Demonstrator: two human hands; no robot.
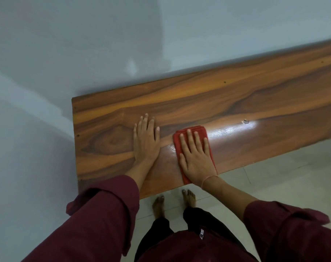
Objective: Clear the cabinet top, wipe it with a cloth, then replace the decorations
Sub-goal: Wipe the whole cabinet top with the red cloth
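Note:
The wooden cabinet top [227, 99] runs from centre left to the right edge, with nothing standing on it. A folded red cloth [194, 130] lies near the front edge. My right hand [195, 157] presses flat on the cloth, fingers spread. My left hand [146, 140] rests flat on the bare wood just left of the cloth, holding nothing. A wet shiny streak [234, 129] stretches right from the cloth. No decorations are in view.
A pale blue-grey wall [104, 44] stands behind and to the left of the cabinet. A light tiled floor [274, 176] lies in front, where my bare feet [174, 203] stand close to the cabinet's front edge.

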